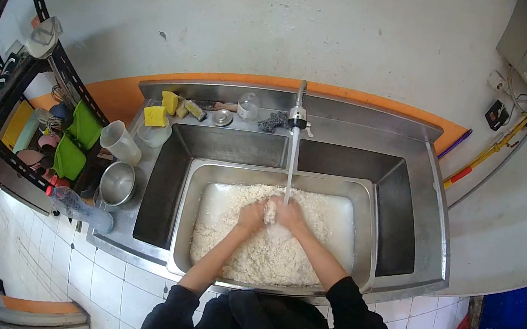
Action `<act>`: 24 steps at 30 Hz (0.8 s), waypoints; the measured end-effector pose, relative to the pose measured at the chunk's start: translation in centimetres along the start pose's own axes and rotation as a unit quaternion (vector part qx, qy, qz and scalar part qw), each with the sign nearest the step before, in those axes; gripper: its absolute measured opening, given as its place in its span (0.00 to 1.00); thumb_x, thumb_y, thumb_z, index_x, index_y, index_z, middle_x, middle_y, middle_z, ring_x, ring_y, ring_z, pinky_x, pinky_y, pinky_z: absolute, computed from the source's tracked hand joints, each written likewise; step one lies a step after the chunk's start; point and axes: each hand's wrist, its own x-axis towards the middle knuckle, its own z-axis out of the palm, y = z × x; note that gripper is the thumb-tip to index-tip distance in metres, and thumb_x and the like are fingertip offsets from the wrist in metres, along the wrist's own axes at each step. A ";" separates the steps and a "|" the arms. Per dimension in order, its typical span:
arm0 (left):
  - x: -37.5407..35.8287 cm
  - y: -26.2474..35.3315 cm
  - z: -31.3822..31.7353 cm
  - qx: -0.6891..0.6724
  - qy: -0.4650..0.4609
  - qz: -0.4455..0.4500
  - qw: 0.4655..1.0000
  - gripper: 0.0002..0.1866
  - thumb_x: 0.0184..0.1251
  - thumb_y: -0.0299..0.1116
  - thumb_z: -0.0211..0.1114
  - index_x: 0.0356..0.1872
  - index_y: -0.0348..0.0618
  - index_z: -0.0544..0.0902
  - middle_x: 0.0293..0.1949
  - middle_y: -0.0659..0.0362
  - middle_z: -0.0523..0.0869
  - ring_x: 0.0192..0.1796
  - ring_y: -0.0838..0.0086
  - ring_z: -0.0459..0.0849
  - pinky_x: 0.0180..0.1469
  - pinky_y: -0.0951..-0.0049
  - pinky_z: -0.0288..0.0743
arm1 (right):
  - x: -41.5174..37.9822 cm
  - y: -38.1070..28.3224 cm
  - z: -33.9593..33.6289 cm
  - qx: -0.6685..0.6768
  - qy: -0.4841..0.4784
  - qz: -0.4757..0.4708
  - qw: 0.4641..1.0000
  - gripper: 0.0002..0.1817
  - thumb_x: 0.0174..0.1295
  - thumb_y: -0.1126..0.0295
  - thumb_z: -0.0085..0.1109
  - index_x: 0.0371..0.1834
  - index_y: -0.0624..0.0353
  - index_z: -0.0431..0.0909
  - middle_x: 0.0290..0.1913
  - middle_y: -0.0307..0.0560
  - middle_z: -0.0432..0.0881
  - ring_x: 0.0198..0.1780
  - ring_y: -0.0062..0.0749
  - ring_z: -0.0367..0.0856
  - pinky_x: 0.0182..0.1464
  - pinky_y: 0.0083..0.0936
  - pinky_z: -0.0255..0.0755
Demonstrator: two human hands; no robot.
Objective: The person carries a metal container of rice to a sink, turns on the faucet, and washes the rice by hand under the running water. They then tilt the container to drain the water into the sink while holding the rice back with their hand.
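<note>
The pale, crumbly mass [264, 255] is lying in a steel pan [186, 221] over the sink [399, 204], spreading in wet flakes through cloudy, milky liquid [341, 226]. The left hand [251, 217] is curling its fingers around a pale clump [270, 211]; the right hand [291, 215] is meeting it under the water stream [290, 168], but spray and blur are hiding its fingers, so I cannot tell how far open it is or whether it is gripping. The clump is looking soft, slippery and ready to break, probably light in itself and asking for cupped palms from below rather than pinching. The full pan is probably weighing a lot, its smooth rolled rim offering the firmest hold at both short ends. Around it, brushed steel is contrasting with spongy yellow blocks [169, 102] and a cloudy plastic jug [121, 142].
</note>
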 end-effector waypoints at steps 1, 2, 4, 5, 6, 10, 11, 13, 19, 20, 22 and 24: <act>0.5 -0.4 0.0 0.012 -0.019 0.002 1.000 0.28 0.35 0.39 0.66 0.42 0.40 0.70 0.37 0.47 0.76 0.37 0.56 0.77 0.39 0.63 0.72 | 0.4 0.7 0.0 0.028 -0.016 -0.014 0.999 0.13 0.41 0.69 0.51 0.33 0.55 0.72 0.39 0.54 0.72 0.41 0.51 0.70 0.37 0.39 0.68; 0.9 -0.9 0.0 0.025 -0.037 0.004 0.999 0.24 0.37 0.39 0.65 0.39 0.40 0.72 0.33 0.47 0.77 0.35 0.57 0.77 0.38 0.63 0.72 | 0.5 1.1 0.2 0.027 -0.013 -0.014 0.999 0.13 0.41 0.69 0.51 0.33 0.55 0.72 0.39 0.54 0.72 0.41 0.51 0.70 0.37 0.39 0.68; 1.1 -1.5 -0.6 0.020 -0.053 0.016 0.998 0.22 0.37 0.39 0.64 0.37 0.40 0.73 0.33 0.47 0.78 0.34 0.57 0.78 0.38 0.64 0.72 | 0.3 0.9 0.0 0.033 -0.022 0.058 0.998 0.09 0.44 0.69 0.46 0.29 0.57 0.72 0.29 0.60 0.74 0.31 0.51 0.74 0.37 0.40 0.67; 1.2 -1.9 -0.9 0.012 -0.070 0.025 0.997 0.20 0.38 0.40 0.63 0.35 0.41 0.74 0.32 0.47 0.78 0.34 0.57 0.78 0.37 0.64 0.72 | 0.0 0.9 -0.1 0.034 -0.019 0.057 0.998 0.09 0.44 0.69 0.46 0.29 0.57 0.72 0.29 0.60 0.74 0.31 0.51 0.74 0.37 0.40 0.67; 1.2 -2.7 -0.9 0.012 -0.067 0.026 0.997 0.20 0.38 0.40 0.63 0.35 0.41 0.74 0.32 0.47 0.78 0.34 0.57 0.78 0.37 0.64 0.72 | -0.8 0.8 -1.1 0.045 -0.021 0.009 0.999 0.09 0.44 0.67 0.48 0.28 0.57 0.72 0.31 0.59 0.74 0.35 0.50 0.73 0.38 0.39 0.66; -0.2 -5.3 -1.8 -0.093 -0.101 0.129 0.982 0.25 0.36 0.41 0.65 0.41 0.45 0.73 0.38 0.46 0.76 0.41 0.57 0.75 0.43 0.65 0.69 | -3.5 1.1 -4.8 0.061 -0.174 -0.088 0.979 0.22 0.41 0.57 0.57 0.41 0.52 0.71 0.46 0.60 0.67 0.51 0.48 0.63 0.46 0.38 0.62; -0.7 -5.5 -2.5 -0.135 -0.122 0.159 0.970 0.31 0.33 0.42 0.67 0.46 0.48 0.70 0.42 0.46 0.74 0.46 0.57 0.73 0.47 0.65 0.67 | -4.5 1.3 -5.6 0.061 -0.175 -0.087 0.979 0.22 0.41 0.57 0.57 0.41 0.52 0.71 0.46 0.60 0.67 0.51 0.48 0.63 0.46 0.38 0.62; -1.7 -6.9 -1.8 -0.038 -0.158 0.158 0.974 0.39 0.30 0.43 0.69 0.52 0.51 0.63 0.49 0.48 0.68 0.51 0.56 0.67 0.52 0.63 0.62 | -7.2 0.9 -7.4 0.036 -0.206 -0.124 0.970 0.34 0.37 0.53 0.61 0.52 0.44 0.62 0.57 0.59 0.54 0.59 0.54 0.50 0.51 0.48 0.56; -3.5 -2.5 -4.8 0.124 -0.311 0.009 0.942 0.61 0.20 0.49 0.72 0.61 0.62 0.41 0.60 0.45 0.48 0.60 0.45 0.51 0.58 0.54 0.53 | -10.7 -3.9 -9.4 -0.116 -0.258 -0.002 0.959 0.50 0.28 0.60 0.68 0.60 0.42 0.48 0.64 0.52 0.33 0.60 0.67 0.36 0.50 0.68 0.45; -3.4 -2.0 -4.7 0.121 -0.297 -0.009 0.947 0.60 0.21 0.49 0.72 0.61 0.63 0.41 0.60 0.44 0.48 0.58 0.44 0.54 0.56 0.55 0.57 | -10.2 -4.4 -9.0 -0.116 -0.260 -0.003 0.959 0.50 0.28 0.60 0.68 0.60 0.42 0.48 0.64 0.52 0.33 0.60 0.67 0.36 0.50 0.68 0.45; -3.4 -1.6 -4.4 0.119 -0.285 -0.027 0.951 0.59 0.21 0.49 0.72 0.61 0.64 0.42 0.60 0.43 0.49 0.57 0.43 0.56 0.54 0.56 0.60 | -9.2 -4.7 -7.6 -0.180 -0.249 -0.036 0.951 0.49 0.24 0.65 0.70 0.57 0.44 0.53 0.63 0.55 0.38 0.59 0.71 0.39 0.48 0.65 0.51; -3.4 -1.7 -3.8 0.122 -0.226 -0.016 0.966 0.56 0.22 0.47 0.72 0.60 0.63 0.47 0.59 0.44 0.50 0.53 0.43 0.64 0.47 0.57 0.68 | -7.9 -4.0 -6.2 -0.159 -0.236 -0.046 0.958 0.47 0.26 0.66 0.68 0.57 0.45 0.54 0.63 0.53 0.39 0.58 0.70 0.41 0.47 0.64 0.54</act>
